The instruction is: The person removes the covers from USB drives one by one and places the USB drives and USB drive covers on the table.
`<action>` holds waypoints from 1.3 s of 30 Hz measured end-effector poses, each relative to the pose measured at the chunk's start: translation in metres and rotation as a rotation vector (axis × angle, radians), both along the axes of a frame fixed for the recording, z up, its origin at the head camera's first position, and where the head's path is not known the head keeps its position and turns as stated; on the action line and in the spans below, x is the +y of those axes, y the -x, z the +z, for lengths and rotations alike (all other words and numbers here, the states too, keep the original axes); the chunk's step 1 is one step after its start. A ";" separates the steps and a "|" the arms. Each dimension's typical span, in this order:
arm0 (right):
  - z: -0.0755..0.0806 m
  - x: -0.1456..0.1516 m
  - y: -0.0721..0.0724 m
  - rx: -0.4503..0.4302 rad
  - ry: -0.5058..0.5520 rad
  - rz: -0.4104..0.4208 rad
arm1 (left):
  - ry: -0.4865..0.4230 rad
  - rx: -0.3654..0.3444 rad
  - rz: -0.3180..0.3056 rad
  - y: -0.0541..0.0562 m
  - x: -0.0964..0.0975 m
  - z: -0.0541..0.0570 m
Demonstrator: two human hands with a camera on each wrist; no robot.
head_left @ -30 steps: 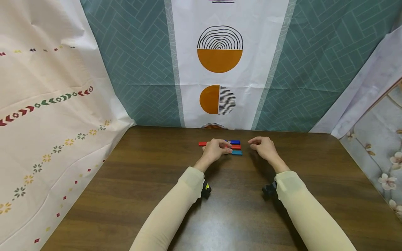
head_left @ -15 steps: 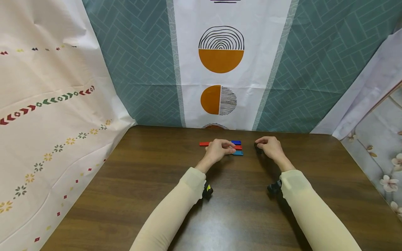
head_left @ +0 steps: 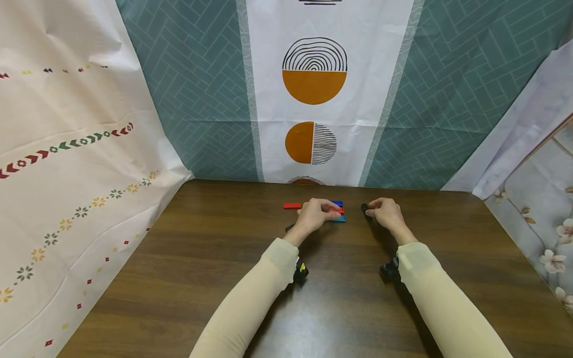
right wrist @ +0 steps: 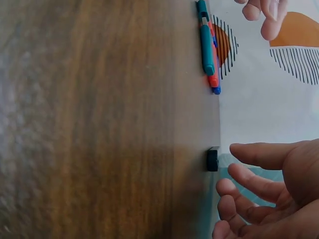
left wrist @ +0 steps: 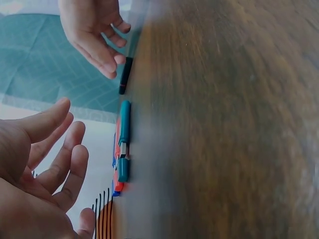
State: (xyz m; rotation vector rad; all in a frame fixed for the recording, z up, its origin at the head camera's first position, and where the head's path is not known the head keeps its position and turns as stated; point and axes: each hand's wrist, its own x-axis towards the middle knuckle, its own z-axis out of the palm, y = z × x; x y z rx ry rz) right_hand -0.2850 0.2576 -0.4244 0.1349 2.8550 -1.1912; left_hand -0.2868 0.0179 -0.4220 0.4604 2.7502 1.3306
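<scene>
My left hand (head_left: 313,215) hovers over a row of slim pen-like sticks, fingers loosely bent and holding nothing. The row has a blue stick (head_left: 337,203), a red stick (head_left: 342,211) and a teal stick (left wrist: 125,122) with a silver middle section; the hand partly covers them in the head view. To the row's right lies a black stick (head_left: 364,207). My right hand (head_left: 386,213) is close over it, with thumb and fingers spread apart in the right wrist view and nothing between them.
A red piece (head_left: 292,205) shows left of my left hand, and a dark thing (head_left: 289,227) lies beside that wrist. The wooden table (head_left: 188,278) ends at a patterned cloth backdrop (head_left: 210,124).
My right hand has moved right, and the black stick has come into view beside its fingertips. My left hand has shifted slightly right, uncovering more of the red piece and the dark thing.
</scene>
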 end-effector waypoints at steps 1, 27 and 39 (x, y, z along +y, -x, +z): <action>-0.001 0.000 0.000 -0.001 -0.007 0.000 | 0.005 0.000 0.001 0.000 0.001 0.000; -0.008 0.002 0.005 -0.021 -0.055 0.011 | 0.025 -0.003 -0.016 -0.002 0.003 -0.004; -0.008 0.006 0.003 0.004 -0.058 0.065 | 0.032 -0.005 -0.010 0.000 0.003 -0.005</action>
